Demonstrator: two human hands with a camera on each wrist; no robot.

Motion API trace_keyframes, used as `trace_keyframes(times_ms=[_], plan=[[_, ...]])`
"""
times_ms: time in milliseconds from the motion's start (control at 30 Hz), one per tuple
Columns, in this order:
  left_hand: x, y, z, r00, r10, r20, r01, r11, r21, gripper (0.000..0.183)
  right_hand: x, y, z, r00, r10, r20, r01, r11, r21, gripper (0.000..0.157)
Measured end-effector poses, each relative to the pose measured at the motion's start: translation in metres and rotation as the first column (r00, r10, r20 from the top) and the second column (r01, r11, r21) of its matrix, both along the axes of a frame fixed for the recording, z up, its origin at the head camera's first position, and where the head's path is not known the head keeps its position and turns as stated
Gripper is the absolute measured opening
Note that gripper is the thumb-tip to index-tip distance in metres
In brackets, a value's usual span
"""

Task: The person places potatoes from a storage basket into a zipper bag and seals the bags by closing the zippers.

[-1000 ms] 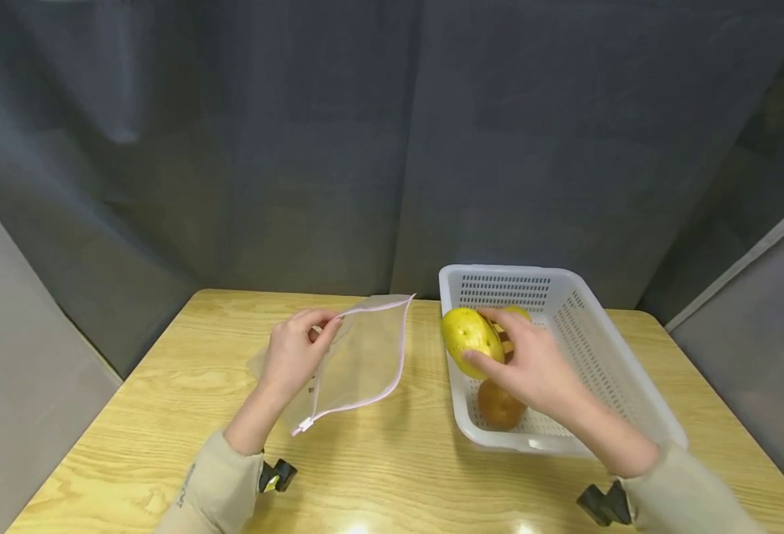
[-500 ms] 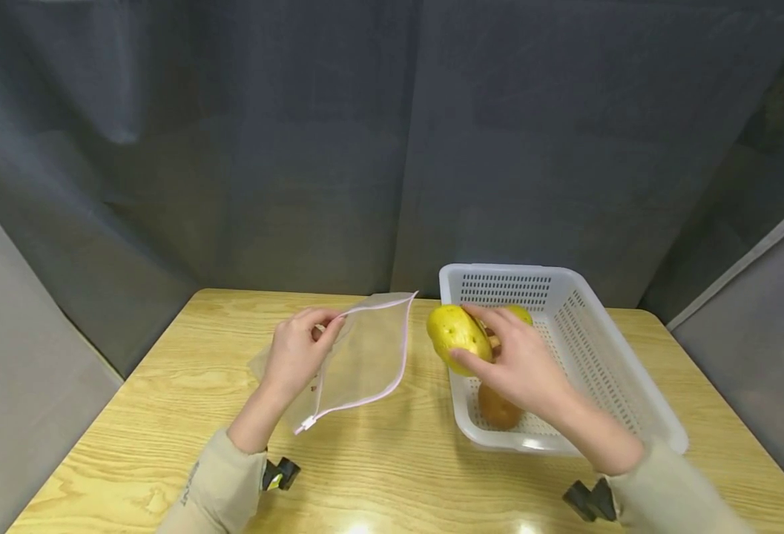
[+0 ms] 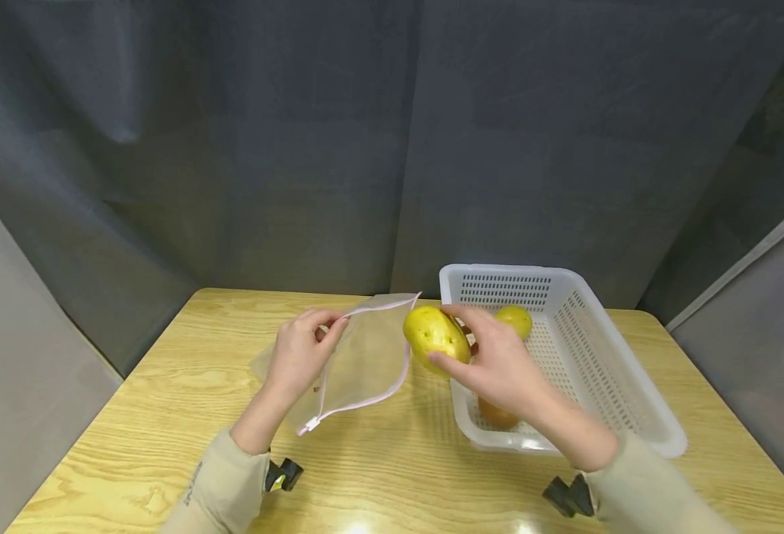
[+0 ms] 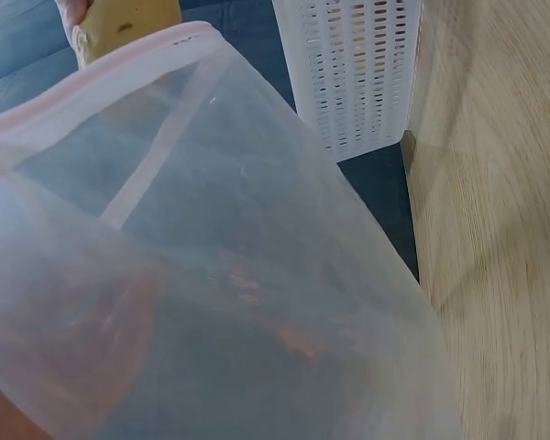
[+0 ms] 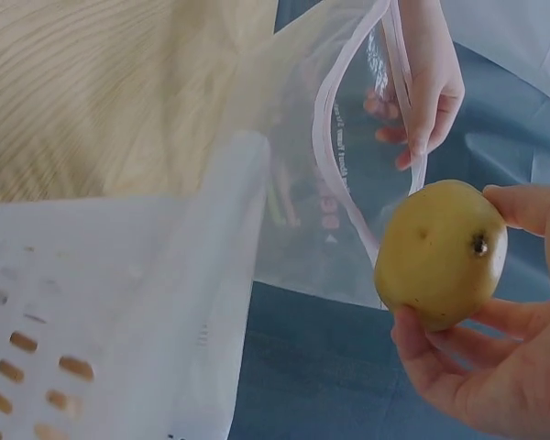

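My right hand (image 3: pixel 498 363) grips a yellow potato (image 3: pixel 435 339) between thumb and fingers, above the basket's left rim and close to the bag's mouth. A clear zipper bag (image 3: pixel 368 363) with a pink-edged opening hangs from my left hand (image 3: pixel 300 352), which pinches its upper edge. The mouth stands wide, facing right, with the slider (image 3: pixel 311 423) at its lower corner. In the right wrist view the potato (image 5: pixel 445 255) shows dark eyes and overlaps the bag's edge. Cloudy film of the bag (image 4: pixel 257 238) fills much of the left wrist view.
A white perforated basket (image 3: pixel 621 378) stands on the right of the wooden table (image 3: pixel 392 475). Inside lie a yellow potato (image 3: pixel 515 320) toward the back and a brown round item (image 3: pixel 496 414) at the front left, partly hidden by my right hand. A dark curtain (image 3: pixel 392 148) hangs behind.
My right hand has carried the potato left, from over the basket to beside the bag's mouth. More of the yellow potato in the basket shows. My left hand and the bag have shifted slightly right.
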State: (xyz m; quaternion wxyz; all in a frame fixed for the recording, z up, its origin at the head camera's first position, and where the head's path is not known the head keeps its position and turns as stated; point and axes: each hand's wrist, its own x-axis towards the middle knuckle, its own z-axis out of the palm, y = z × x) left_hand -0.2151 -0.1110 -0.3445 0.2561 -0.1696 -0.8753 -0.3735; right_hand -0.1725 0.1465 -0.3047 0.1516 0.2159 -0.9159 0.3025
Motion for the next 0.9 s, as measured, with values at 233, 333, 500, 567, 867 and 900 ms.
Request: trace_keyframes(times_ms=[233, 333, 500, 567, 867, 900], plan=[[0.002, 0.002, 0.000, 1.000, -0.012, -0.021, 0.011, 1.000, -0.018, 0.016, 0.002, -0.005, -0.002, 0.999, 0.013, -0.047, -0.012, 0.999, 0.038, 0.059], [0.003, 0.003, 0.000, 1.000, -0.010, -0.019, 0.009, 1.000, -0.012, 0.016, 0.002, -0.007, -0.003, 0.997, 0.017, -0.072, -0.014, 0.999, 0.046, 0.059], [0.004, 0.003, 0.001, 1.000, 0.000, -0.020, -0.001, 1.000, -0.019, 0.016, 0.002, -0.011, -0.005, 0.995, 0.031, -0.099, -0.027, 0.999, 0.046, 0.059], [0.004, 0.003, 0.001, 1.000, 0.001, -0.019, -0.002, 1.000, -0.022, 0.015, 0.002, -0.013, -0.005, 0.994, 0.037, -0.101, -0.032, 0.998, 0.047, 0.059], [0.005, 0.005, 0.002, 0.999, -0.009, -0.038, 0.008, 1.000, -0.027, 0.013, 0.003, -0.020, -0.006, 0.992, 0.059, -0.112, -0.053, 0.997, 0.062, 0.059], [0.005, 0.006, 0.003, 0.999, -0.011, -0.040, 0.010, 1.000, -0.029, 0.013, 0.003, -0.021, -0.006, 0.991, 0.064, -0.120, -0.056, 0.996, 0.065, 0.058]])
